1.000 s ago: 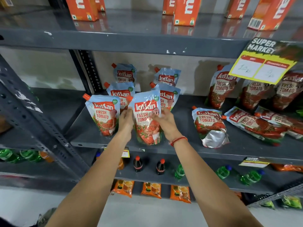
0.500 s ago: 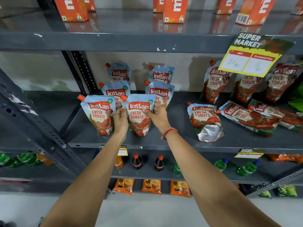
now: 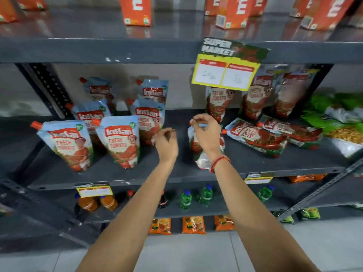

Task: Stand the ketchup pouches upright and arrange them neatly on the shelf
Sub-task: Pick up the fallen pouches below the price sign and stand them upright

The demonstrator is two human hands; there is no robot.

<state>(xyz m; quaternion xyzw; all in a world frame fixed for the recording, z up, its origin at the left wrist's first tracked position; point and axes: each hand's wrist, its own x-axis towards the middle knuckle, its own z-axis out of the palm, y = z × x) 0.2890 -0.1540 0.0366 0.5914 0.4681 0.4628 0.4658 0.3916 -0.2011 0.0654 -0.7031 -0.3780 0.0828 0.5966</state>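
Note:
Several blue-and-red ketchup pouches stand upright in two rows at the left of the grey middle shelf (image 3: 176, 169); the front two are a left pouch (image 3: 67, 145) and the pouch just released (image 3: 120, 141). My left hand (image 3: 167, 142) hovers empty to the right of that pouch, fingers loosely curled. My right hand (image 3: 206, 132) is above a slumped pouch (image 3: 200, 154), fingers apart, touching nothing that I can see. Two pouches (image 3: 255, 137) lie flat at the right, with several more (image 3: 255, 97) leaning at the back wall.
A yellow price tag (image 3: 225, 74) hangs from the upper shelf over the back pouches. Green snack packets (image 3: 334, 114) sit at the far right. Orange cartons (image 3: 136, 10) stand on the top shelf. Bottles (image 3: 185, 199) and orange packets fill the lower shelves.
Both hands let go of the front pouch, which now stands upright beside the left one. They moved right; my right hand now hovers over the slumped pouch. The camera shifted right too.

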